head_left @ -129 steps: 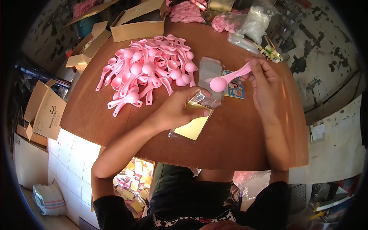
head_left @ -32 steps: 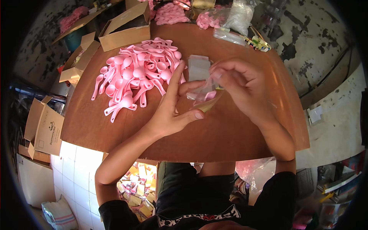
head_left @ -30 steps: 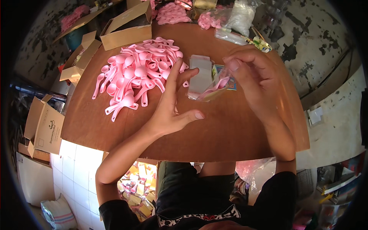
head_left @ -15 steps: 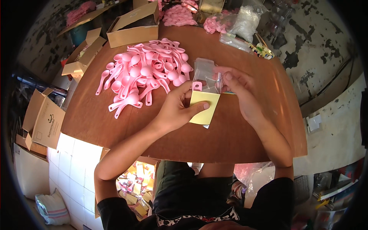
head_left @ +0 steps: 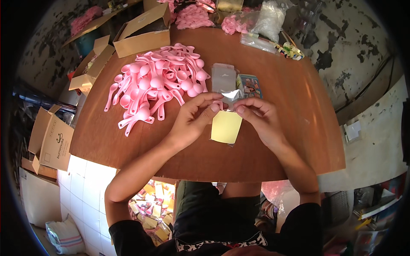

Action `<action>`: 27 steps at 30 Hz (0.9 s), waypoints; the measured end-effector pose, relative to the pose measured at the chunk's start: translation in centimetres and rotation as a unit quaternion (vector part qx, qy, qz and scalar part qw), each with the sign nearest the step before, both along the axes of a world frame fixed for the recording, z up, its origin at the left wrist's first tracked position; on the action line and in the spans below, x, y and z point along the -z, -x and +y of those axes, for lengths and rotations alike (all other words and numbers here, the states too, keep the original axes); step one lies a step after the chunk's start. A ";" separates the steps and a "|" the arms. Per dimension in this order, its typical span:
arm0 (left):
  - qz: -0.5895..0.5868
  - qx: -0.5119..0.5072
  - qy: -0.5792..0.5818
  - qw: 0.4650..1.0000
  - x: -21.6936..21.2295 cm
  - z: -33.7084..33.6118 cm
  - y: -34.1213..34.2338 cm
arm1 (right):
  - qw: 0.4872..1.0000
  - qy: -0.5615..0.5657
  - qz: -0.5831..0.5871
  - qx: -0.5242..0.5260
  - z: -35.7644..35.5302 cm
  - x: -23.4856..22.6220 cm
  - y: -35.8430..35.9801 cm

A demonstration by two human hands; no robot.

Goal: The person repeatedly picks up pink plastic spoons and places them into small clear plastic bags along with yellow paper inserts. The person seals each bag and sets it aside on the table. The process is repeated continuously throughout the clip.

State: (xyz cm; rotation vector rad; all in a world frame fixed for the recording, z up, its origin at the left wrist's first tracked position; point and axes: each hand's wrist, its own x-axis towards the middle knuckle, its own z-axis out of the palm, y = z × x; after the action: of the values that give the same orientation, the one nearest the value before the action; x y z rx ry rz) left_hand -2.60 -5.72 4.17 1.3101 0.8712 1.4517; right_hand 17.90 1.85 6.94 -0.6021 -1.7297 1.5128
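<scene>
My left hand (head_left: 193, 120) and my right hand (head_left: 261, 119) pinch the upper part of a clear plastic bag (head_left: 232, 96) from both sides, over the middle of the table. Inside the bag is a yellow card (head_left: 225, 128), hanging below my fingertips. A pink spoon handle (head_left: 218, 104) shows by my left thumb; the rest of that spoon is hidden. Just beyond my hands lies a stack of flat clear bags (head_left: 223, 77). Beside it, close to my right fingers, are printed cards (head_left: 251, 86). A big heap of pink spoons (head_left: 160, 79) spreads to the left.
The brown table (head_left: 294, 106) has a curved far edge. An open carton (head_left: 143, 36) stands at its far left, with another carton (head_left: 53, 136) off the left side. Bagged goods (head_left: 271, 21) lie at the far right. Below the table, a box holds many filled packets (head_left: 156, 205).
My right hand has come down and inward to pinch the bag. My left thumb has shifted from the card's face up to the bag's top. The printed cards are now uncovered.
</scene>
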 end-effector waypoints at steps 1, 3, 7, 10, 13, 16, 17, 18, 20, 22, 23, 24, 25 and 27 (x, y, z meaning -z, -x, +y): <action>-0.003 -0.008 -0.013 1.000 -0.2 -0.1 0.0 | 1.000 -0.004 -0.001 -0.005 -0.1 0.0 0.0; -0.006 -0.019 -0.008 1.000 -0.1 -0.1 -0.1 | 1.000 -0.004 -0.001 -0.007 -0.3 -0.2 0.1; -0.005 -0.043 -0.003 0.999 0.2 0.1 -0.1 | 1.000 -0.021 0.010 0.019 -0.3 0.4 0.1; 0.015 -0.049 0.017 0.999 0.1 0.1 0.2 | 0.999 -0.025 0.027 0.023 -0.2 0.5 0.0; 0.033 -0.047 0.026 0.998 0.3 0.1 0.7 | 0.998 -0.041 0.031 0.036 0.0 0.8 0.0; 0.025 -0.029 0.025 0.999 0.1 0.1 0.7 | 0.997 -0.052 0.040 0.040 0.6 1.4 0.0; 0.004 -0.016 0.018 1.000 -0.1 0.0 0.6 | 0.997 -0.052 0.044 0.034 0.7 1.5 -0.1; 0.004 -0.015 0.019 1.000 -0.2 0.0 0.5 | 0.997 -0.051 0.044 0.034 0.7 1.5 -0.2; 0.012 -0.011 0.013 1.000 -0.3 0.0 0.6 | 0.997 -0.038 0.062 0.018 0.8 1.6 -0.3; 0.008 -0.009 0.015 1.000 -0.2 -0.1 0.7 | 0.998 -0.036 0.052 0.009 0.6 1.3 -0.5; 0.004 -0.007 0.015 1.000 -0.2 -0.1 0.7 | 0.999 -0.036 0.041 0.001 0.5 1.2 -0.6; 0.004 -0.008 0.013 1.000 -0.2 -0.1 0.7 | 0.998 -0.037 0.042 0.000 0.6 1.2 -0.8; -0.006 0.000 0.012 1.000 -0.1 -0.2 0.7 | 0.997 -0.066 0.042 -0.012 0.8 1.4 -1.0; -0.015 0.005 0.010 1.000 0.1 0.1 0.8 | 0.994 -0.096 0.043 -0.025 1.2 1.5 -1.2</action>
State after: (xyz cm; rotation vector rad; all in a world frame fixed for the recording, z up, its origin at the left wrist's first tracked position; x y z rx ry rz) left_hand -3.41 -5.65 4.02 1.2726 0.8562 1.4465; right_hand 19.12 3.04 5.44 -0.3925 -1.8094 1.3657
